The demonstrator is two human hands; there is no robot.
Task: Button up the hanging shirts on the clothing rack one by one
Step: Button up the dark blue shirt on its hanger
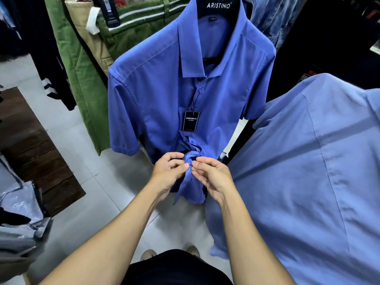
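Hanging on a black hanger printed ARISTINO [219, 6], the royal-blue short-sleeved cotton shirt [164, 83] serves as the landmark, in a clothing shop floored with pale grey tiles [82, 171]. Left of that shirt a dark wooden platform [30, 140] lies on the tiles, and above it hang green corduroy trousers [82, 79] and one beige pair [82, 23]. Right of the shirt, nearer the camera, hangs a second, lighter blue shirt [308, 171], so two blue shirts show in all. One black swing tag reading FOREVER 21 [191, 121] dangles over the landmark shirt's placket. Three buttons are visible down the front; the placket is closed there and the collar lies open.

Two hands work at the shirt's lower front, where the fabric bunches. The left hand [167, 173] pinches the placket edge between thumb and curled fingers. The right hand [213, 175] meets it from the other side, its fingertips [194, 165] narrowly closed on the opposite edge at a small button [190, 163], hardly visible between the two hands.
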